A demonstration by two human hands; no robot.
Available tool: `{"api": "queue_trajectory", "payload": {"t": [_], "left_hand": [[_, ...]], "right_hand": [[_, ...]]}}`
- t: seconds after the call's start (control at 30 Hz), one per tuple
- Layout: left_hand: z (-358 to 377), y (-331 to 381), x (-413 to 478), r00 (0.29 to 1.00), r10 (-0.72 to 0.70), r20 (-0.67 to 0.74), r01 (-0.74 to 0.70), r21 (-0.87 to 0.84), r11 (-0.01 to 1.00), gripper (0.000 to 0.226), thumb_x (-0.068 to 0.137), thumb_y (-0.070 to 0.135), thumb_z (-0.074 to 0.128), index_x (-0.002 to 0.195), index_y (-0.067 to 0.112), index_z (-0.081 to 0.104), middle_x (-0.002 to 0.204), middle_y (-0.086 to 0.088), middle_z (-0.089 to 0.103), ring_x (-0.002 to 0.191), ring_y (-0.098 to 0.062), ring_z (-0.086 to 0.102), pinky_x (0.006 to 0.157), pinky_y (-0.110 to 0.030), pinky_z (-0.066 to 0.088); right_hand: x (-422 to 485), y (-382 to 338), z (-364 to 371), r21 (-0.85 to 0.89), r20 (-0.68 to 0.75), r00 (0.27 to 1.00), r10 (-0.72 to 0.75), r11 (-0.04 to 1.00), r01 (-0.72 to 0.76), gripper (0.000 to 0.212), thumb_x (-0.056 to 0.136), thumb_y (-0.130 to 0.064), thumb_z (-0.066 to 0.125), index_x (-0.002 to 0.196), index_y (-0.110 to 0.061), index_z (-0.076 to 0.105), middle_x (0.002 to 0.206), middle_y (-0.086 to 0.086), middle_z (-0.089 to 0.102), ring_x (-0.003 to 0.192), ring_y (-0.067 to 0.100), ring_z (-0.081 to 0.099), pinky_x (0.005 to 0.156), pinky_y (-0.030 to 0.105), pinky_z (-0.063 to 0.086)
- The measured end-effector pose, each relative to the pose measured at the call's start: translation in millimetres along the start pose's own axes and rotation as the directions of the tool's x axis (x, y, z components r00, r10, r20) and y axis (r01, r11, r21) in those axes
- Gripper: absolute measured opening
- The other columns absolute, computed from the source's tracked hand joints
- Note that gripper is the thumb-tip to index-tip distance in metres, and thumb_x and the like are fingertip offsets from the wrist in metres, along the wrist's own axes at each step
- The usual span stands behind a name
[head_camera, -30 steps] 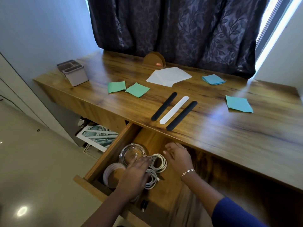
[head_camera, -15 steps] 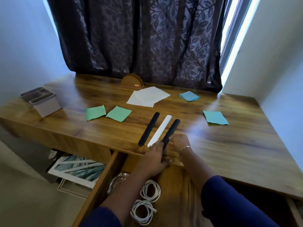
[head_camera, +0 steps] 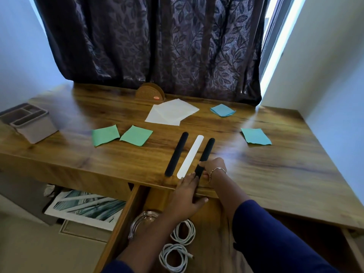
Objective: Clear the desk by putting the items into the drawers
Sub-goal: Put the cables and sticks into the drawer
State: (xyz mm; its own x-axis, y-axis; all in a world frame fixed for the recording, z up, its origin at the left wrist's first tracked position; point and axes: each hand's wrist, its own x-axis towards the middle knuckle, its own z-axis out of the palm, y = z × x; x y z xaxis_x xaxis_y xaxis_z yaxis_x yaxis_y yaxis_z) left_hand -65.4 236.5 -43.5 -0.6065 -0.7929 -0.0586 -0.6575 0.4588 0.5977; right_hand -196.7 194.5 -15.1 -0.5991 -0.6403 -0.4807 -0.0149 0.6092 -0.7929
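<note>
- Nearest me, drawer [head_camera: 120, 221] is pulled open under the desk edge; two white cable coils [head_camera: 174, 258] and a glass dish [head_camera: 146, 218] lie inside, partly behind the left forearm.
- Left hand [head_camera: 186, 197]: fingers straight and together, flat across the desk's front edge, thumb out to the right. Its fingertips [head_camera: 192, 177] touch the near end of white strip [head_camera: 190, 156] and sit just beside the near end of right black strip [head_camera: 205, 151]. It grips nothing.
- Right hand [head_camera: 213, 168], bracelet on the wrist: fingers curled, pinching the right black strip at its near end, one finger over the top and the thumb below. I can't tell if that end is lifted off the wood.
- The three strips lie side by side on desk [head_camera: 275, 174], slanted up and right; left black strip [head_camera: 176, 156] is untouched, just left of the white one.
- Further back: two green notes [head_camera: 136, 135] to the left, a blue note [head_camera: 256, 136] to the right.
- Grey organizer [head_camera: 31, 125] at the far left edge.
- White papers [head_camera: 172, 112], then blue stack [head_camera: 222, 110], both on the desk.
- Wood holder [head_camera: 150, 94] against curtain [head_camera: 157, 46].
</note>
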Motion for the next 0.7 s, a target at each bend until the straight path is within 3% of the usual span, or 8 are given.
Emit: {"api": "queue_trajectory", "payload": {"t": [0.1, 0.2, 0.3, 0.4, 0.57, 0.63, 0.7], "left_hand": [[2.4, 0.0, -3.9, 0.999, 0.028, -0.04, -0.031, -0.071, 0.997, 0.07, 0.09, 0.039, 0.055, 0.147, 0.023, 0.018, 0.156, 0.007, 0.014, 0.144, -0.013, 0.007, 0.116, -0.032, 0.016], [5.0, 2.3, -7.9, 0.988, 0.051, -0.142, -0.076, -0.17, 0.983, 0.054, 0.091, 0.032, 0.055, 0.14, 0.019, 0.037, 0.15, 0.003, 0.033, 0.137, -0.011, 0.028, 0.11, -0.024, 0.027], [4.5, 9.8, -15.5, 0.96, 0.027, -0.278, -0.116, -0.307, 0.945, 0.03, 0.092, 0.022, 0.054, 0.12, 0.015, 0.058, 0.123, -0.001, 0.06, 0.11, -0.007, 0.053, 0.086, -0.01, 0.039], [2.2, 15.1, -28.7, 0.928, -0.029, -0.372, -0.133, -0.4, 0.907, 0.014, 0.091, 0.013, 0.055, 0.099, 0.015, 0.066, 0.096, 0.005, 0.066, 0.088, -0.003, 0.06, 0.073, -0.007, 0.044], [16.9, 10.1, -52.1, 0.972, -0.116, -0.202, 0.005, -0.479, 0.878, 0.009, 0.089, 0.016, 0.058, 0.088, 0.021, 0.065, 0.081, 0.003, 0.068, 0.083, -0.017, 0.065, 0.075, -0.034, 0.053], [29.8, 7.0, -60.4, 0.982, -0.146, -0.119, 0.083, -0.419, 0.904, 0.006, 0.088, 0.019, 0.06, 0.089, 0.022, 0.065, 0.084, 0.001, 0.067, 0.083, -0.017, 0.063, 0.074, -0.035, 0.05], [43.2, 2.9, -68.3, 0.98, -0.19, -0.058, 0.162, -0.319, 0.934, 0.008, 0.088, 0.017, 0.061, 0.094, 0.017, 0.066, 0.091, 0.002, 0.066, 0.089, -0.014, 0.061, 0.075, -0.026, 0.045]], "right_hand": [[2.0, 5.2, -3.7, -0.074, -0.031, 0.997, -0.071, 0.995, 0.069, 0.015, 0.082, -0.015, 0.068, 0.086, -0.002, 0.062, 0.082, 0.011, 0.063, 0.063, 0.021, 0.058, 0.057, 0.026, 0.049], [-5.6, 14.1, -15.0, -0.001, 0.025, 0.993, -0.118, 0.993, 0.118, 0.011, 0.082, -0.01, 0.068, 0.085, -0.003, 0.06, 0.072, 0.011, 0.063, 0.053, 0.018, 0.057, 0.058, 0.03, 0.054], [-24.1, 26.9, -38.8, 0.082, 0.121, 0.977, -0.177, 0.982, 0.168, 0.014, 0.081, -0.005, 0.068, 0.076, -0.007, 0.055, 0.075, 0.014, 0.064, 0.059, 0.021, 0.061, 0.057, 0.03, 0.057], [-57.8, 49.5, -67.5, 0.072, 0.27, 0.934, -0.235, 0.972, 0.224, 0.012, 0.082, -0.003, 0.065, 0.078, -0.008, 0.055, 0.068, 0.007, 0.062, 0.054, 0.014, 0.06, 0.05, 0.022, 0.053], [-111.5, 120.8, -91.8, -0.027, 0.51, 0.857, -0.078, 0.994, 0.107, 0.013, 0.083, 0.003, 0.06, 0.081, -0.007, 0.052, 0.066, 0.005, 0.057, 0.06, 0.017, 0.059, 0.05, 0.024, 0.052], [-120.2, 151.3, -88.1, -0.062, 0.531, 0.847, 0.006, 0.998, 0.032, 0.016, 0.083, 0.004, 0.059, 0.08, -0.008, 0.049, 0.068, 0.005, 0.053, 0.059, 0.016, 0.057, 0.048, 0.023, 0.052], [-119.3, 176.4, -78.7, -0.098, 0.515, 0.853, 0.087, 0.994, -0.042, 0.018, 0.084, 0.003, 0.06, 0.079, -0.009, 0.048, 0.069, 0.005, 0.052, 0.058, 0.016, 0.056, 0.048, 0.024, 0.052]]}}
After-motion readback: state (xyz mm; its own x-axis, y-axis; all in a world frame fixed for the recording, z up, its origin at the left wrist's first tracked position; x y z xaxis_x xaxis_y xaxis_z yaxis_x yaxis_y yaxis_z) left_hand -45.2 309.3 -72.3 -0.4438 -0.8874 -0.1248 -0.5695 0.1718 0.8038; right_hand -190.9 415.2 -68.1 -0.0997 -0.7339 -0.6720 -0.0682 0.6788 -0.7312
